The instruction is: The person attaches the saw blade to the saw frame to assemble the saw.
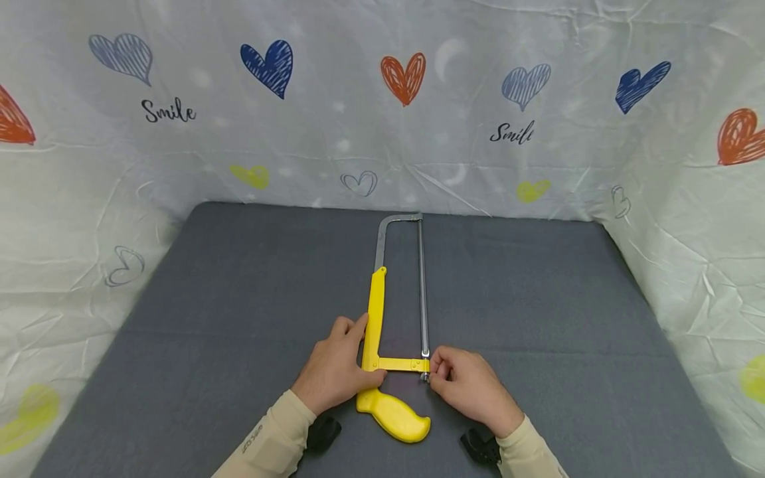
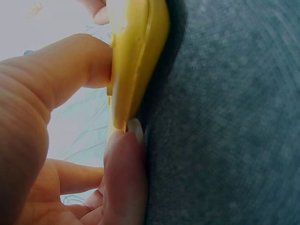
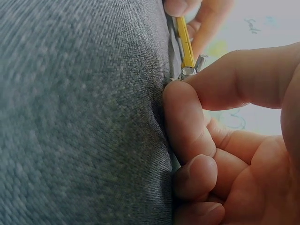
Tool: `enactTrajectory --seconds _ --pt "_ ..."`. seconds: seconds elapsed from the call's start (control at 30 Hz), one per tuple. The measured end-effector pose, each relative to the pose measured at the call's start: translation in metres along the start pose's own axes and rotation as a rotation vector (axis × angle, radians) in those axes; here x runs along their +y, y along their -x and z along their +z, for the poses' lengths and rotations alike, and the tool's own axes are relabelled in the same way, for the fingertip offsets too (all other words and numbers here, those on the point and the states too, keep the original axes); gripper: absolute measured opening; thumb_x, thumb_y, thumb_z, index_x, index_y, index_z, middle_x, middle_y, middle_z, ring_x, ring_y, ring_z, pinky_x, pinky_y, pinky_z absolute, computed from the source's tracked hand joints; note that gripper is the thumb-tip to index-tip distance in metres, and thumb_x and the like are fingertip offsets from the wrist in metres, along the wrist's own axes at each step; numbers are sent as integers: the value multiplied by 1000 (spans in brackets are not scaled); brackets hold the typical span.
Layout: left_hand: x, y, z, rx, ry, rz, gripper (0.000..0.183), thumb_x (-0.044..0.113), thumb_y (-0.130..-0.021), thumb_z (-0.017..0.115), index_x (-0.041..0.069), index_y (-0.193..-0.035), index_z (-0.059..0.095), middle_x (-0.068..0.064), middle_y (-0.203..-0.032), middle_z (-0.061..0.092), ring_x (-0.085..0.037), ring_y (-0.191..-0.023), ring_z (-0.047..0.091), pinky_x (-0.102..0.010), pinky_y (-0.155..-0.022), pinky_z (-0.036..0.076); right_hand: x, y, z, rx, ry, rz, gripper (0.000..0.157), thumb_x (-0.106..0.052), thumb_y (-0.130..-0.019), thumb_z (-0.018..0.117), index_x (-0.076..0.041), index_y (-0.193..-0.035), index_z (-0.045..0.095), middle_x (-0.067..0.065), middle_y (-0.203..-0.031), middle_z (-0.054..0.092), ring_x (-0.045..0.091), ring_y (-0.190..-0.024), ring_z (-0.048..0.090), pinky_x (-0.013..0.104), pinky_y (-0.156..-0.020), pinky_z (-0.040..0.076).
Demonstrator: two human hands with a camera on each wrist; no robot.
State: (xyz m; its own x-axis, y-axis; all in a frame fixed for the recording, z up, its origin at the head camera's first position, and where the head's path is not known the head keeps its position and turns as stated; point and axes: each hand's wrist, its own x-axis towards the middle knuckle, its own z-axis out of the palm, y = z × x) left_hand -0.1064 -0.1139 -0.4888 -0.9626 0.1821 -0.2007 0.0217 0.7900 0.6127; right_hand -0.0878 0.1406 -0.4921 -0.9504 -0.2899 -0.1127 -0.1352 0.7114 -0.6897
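A hacksaw [image 1: 374,312] lies flat on the grey cloth, its yellow grip [image 1: 397,419] toward me and its steel bow at the far end. On the right side of the frame runs the metal blade bar [image 1: 422,285]. My left hand [image 1: 335,368] holds the yellow frame just above the grip, thumb over the corner and fingers along the outer side. At the near end of the blade, my right hand [image 1: 469,385] pinches the small metal wing nut [image 3: 201,62] between thumb and index finger. Its other fingers curl against the cloth in the right wrist view.
The grey cloth-covered table [image 1: 538,285] spreads out around the saw. A white curtain [image 1: 335,133] printed with hearts stands behind it and along both sides. Black wrist devices [image 1: 323,433] sit under both wrists.
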Motion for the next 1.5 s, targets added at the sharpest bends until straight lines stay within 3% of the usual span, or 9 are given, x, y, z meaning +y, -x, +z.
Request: enactTrajectory --seconds 0.23,0.4,0.53,1.5 --pt "0 1 -1 -5 2 3 104 35 -82 90 8 -169 38 -12 -130 53 -20 -59 51 -29 -57 47 1 1 -1 -30 -20 24 11 -19 -90 77 -22 -85 67 -13 -68 57 4 -51 45 23 -51 37" --pt "0 1 -2 -6 -5 6 105 36 -82 90 8 -169 37 -13 -130 53 -19 -60 52 -29 -57 47 -1 0 0 -37 -49 70 24 -37 -91 84 -24 -83 65 -11 -65 56 7 -51 46 23 -50 36" --pt "1 1 -2 -6 -3 5 105 36 -82 90 9 -169 37 -13 -131 53 -19 -61 52 -29 -58 47 -2 0 1 -26 -45 95 29 -43 -89 86 -24 -82 65 -10 -63 54 9 -51 44 24 -50 33" --pt "0 1 -1 1 -6 8 105 35 -82 90 8 -169 38 -12 -129 53 -19 -62 52 -29 -58 47 -1 2 0 -17 -42 52 22 -32 -92 84 -24 -84 65 -11 -69 58 6 -52 46 23 -50 36"
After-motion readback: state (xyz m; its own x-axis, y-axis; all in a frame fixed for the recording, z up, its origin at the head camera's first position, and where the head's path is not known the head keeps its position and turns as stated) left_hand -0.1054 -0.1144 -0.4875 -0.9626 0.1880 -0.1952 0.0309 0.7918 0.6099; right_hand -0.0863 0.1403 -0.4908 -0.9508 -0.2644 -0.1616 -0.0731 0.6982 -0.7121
